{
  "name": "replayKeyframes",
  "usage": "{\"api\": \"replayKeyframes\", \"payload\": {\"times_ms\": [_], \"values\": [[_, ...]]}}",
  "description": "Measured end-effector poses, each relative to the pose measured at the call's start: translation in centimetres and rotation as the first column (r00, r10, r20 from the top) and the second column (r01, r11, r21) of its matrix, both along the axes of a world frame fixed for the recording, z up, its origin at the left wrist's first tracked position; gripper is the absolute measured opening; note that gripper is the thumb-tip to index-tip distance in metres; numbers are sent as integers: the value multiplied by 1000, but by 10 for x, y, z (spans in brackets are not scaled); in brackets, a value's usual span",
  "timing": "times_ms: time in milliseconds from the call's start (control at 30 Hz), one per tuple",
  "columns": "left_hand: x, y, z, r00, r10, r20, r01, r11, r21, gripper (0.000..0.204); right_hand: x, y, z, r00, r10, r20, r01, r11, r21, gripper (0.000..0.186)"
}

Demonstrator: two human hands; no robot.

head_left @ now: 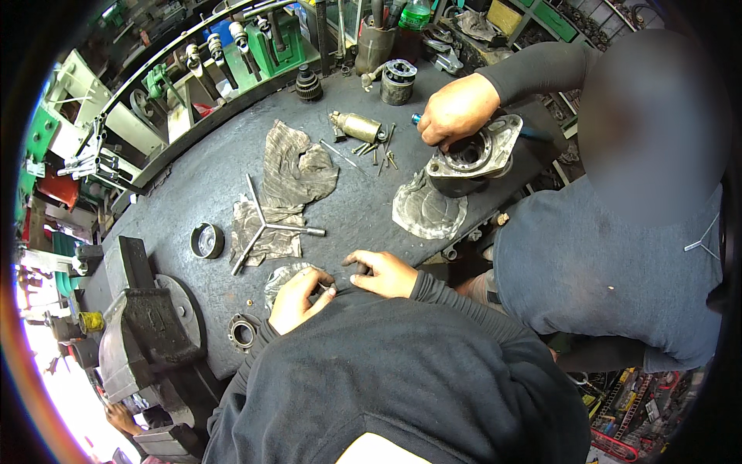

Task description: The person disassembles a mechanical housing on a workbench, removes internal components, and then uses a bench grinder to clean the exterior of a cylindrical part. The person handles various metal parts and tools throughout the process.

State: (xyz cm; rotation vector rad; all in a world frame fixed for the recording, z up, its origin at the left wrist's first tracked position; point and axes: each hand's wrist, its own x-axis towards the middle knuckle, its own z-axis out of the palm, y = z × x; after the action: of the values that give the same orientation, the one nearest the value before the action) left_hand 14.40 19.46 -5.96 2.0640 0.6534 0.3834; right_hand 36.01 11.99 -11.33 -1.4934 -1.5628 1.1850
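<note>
The person's left hand (297, 298) lies at the near edge of the dark grey workshop table (193, 185), fingers curled onto a crumpled grey oily rag (280, 277); whether it grips the cloth or something small inside it I cannot tell. Just beside it the right hand (384, 274) rests flat on the table, fingertips pinching or pressing a small dark part too tiny to make out. The step in hand looks like picking over or wiping a small fastener between the two hands, and the next move, by my judgement, calls for a fine fingertip pinch rather than force.

Just beyond the left hand lies a steel three-armed socket wrench (263, 226) on another dirty rag. Further to its left sit a short dark metal ring (206, 240) and, nearer the edge, a small flanged metal collar (243, 332). A heavy black bench vise (147, 317) stands at the far left.

Well beyond the right hand, a co-worker's hand (457, 110) clasps a blue-handled tool over a grey cast aluminium housing (473, 158). A brass-coloured cylindrical solenoid (357, 125) lies near scattered screws.
</note>
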Motion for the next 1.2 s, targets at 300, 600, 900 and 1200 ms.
{"api": "replayKeyframes", "payload": {"times_ms": [300, 600, 900, 1200], "values": [[-1, 2, 1, 1000, 9, -26, -9, 1000, -1, 21, 0, 0, 0, 1000, -1, -15, 0, 1000, -30, 35], [-2, -3, -11, 992, 124, 13, -124, 987, 105, 21, -2, 4, -17, 996, -8, -85, 10, 1000, 25, 40], [4, 2, -19, 995, 53, 79, -62, 992, 110, 15, 1, 8, -67, 999, 42, 12, -43, 985, 169, 39], [-12, 14, -55, 990, 136, 32, -137, 991, 10, 16, -3, 21, -62, 995, 92, 34, -94, 993, 76, 37]]}}
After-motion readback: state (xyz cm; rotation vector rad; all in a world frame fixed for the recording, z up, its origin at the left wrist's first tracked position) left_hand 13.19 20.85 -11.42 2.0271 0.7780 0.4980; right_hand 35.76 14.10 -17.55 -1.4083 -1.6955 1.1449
